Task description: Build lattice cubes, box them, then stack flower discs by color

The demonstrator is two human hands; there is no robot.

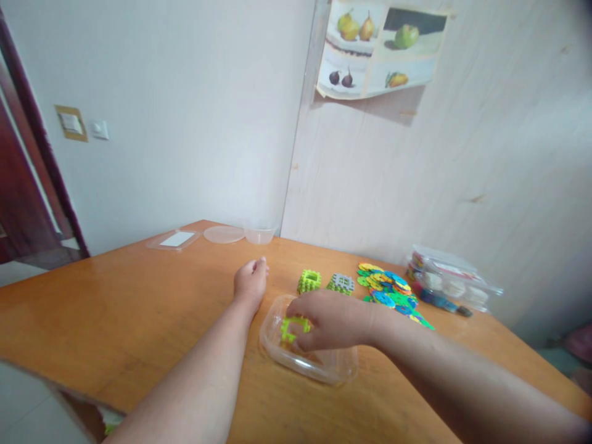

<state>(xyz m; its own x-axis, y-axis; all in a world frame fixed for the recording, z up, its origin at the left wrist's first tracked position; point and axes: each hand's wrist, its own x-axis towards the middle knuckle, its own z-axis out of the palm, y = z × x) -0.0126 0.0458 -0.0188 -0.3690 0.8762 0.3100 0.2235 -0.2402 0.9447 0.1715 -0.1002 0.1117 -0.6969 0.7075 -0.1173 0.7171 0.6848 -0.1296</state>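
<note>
Clamping fingers on one green piece (290, 327) inside the tub (319, 370), the right hand (333, 320) leaves cube (309, 281), grey block (341, 283) and pile (389, 291) outside; left hand (250, 282) lies half-curled, empty.

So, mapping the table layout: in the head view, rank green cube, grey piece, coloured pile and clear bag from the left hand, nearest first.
From the left hand:
1. green cube, just to its right.
2. grey piece, beside the cube.
3. coloured pile, farther right.
4. clear bag, far right by the wall.
</note>
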